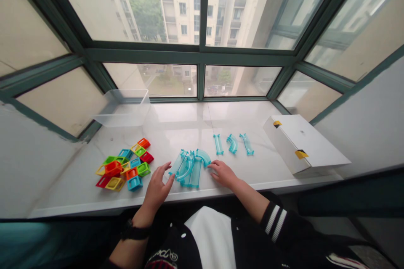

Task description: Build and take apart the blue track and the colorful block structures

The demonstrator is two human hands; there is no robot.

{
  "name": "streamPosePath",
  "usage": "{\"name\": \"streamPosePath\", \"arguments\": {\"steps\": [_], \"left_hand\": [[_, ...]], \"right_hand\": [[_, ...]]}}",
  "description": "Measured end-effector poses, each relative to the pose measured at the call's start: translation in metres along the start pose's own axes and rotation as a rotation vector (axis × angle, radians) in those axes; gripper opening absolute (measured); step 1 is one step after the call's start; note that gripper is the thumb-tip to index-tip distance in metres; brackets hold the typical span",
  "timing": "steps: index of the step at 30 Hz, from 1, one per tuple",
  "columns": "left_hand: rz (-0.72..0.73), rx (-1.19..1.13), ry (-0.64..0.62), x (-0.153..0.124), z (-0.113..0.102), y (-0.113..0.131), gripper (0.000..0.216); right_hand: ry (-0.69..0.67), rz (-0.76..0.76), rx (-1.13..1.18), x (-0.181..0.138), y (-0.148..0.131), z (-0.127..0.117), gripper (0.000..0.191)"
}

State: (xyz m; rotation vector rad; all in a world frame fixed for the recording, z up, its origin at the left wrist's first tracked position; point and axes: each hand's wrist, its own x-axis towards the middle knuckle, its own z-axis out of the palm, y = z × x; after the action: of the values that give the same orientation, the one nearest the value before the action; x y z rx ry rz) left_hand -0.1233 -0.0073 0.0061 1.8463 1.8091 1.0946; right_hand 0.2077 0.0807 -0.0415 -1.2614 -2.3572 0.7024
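Note:
A loose pile of translucent blue toy track pieces [190, 180], straight and curved, lies near the front edge of the sill. My left hand [159, 185] is at the pile's left side, thumb and fingers spread, the thumb tip close to or touching a piece. On the other side, my right hand [223, 173] rests with its fingers apart, fingertips by the end of a curved track piece [203, 156]; whether they touch it I cannot tell. Behind that hand, a straight track piece [218, 144], a curved one [232, 143] and another straight one [246, 144] lie separately in a row.
Several red, yellow, green, orange and blue plastic blocks [135, 183] are heaped at left. A clear plastic bin [126, 113] stands behind them. At right is a white box [311, 141] with yellow-black tabs. Windows border the white sill [195, 122] at the back.

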Motion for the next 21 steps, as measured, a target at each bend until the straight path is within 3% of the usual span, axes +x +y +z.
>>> {"name": "streamPosePath", "arguments": {"steps": [6, 21], "left_hand": [[0.041, -0.037, -0.031, 0.000, 0.011, 0.007, 0.044], [0.077, -0.015, -0.038, 0.003, 0.017, 0.008, 0.042]], "right_hand": [[0.040, 0.022, 0.067, 0.000, 0.002, 0.001, 0.044], [0.134, 0.235, 0.544, 0.001, 0.010, -0.002, 0.032]]}}
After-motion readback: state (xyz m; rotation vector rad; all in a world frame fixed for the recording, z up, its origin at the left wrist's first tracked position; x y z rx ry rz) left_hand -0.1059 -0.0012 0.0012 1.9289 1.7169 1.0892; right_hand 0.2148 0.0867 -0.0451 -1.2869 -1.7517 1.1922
